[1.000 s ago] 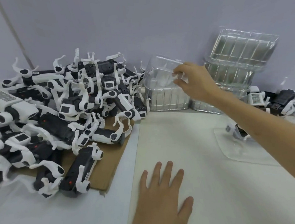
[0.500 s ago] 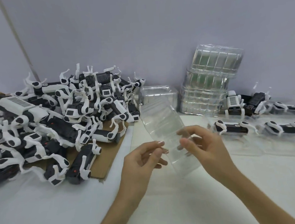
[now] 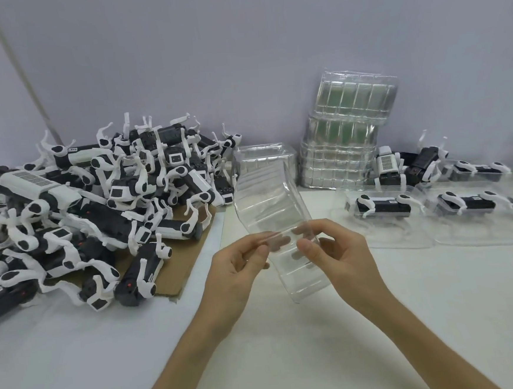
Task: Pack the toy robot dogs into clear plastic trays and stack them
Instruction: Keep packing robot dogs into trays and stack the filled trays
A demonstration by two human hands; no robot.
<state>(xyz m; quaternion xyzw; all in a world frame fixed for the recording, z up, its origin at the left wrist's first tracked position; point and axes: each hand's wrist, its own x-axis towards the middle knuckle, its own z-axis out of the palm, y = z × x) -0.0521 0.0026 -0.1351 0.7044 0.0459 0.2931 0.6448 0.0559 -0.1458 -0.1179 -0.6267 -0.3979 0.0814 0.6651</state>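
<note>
Far L: heap of toy robot dogs (image 3: 97,213) on cardboard (image 3: 187,261), unpacked. L hand (image 3: 237,272) pinches near rim of clear plastic tray (image 3: 268,202), held up off table, centre. R hand (image 3: 343,255) pinches same rim, fingers curled. Prob. checking/opening it. Grip rim only, lightly, since thin plastic creases. R: stack of empty trays (image 3: 346,144), packed dogs (image 3: 382,207) in front.
</note>
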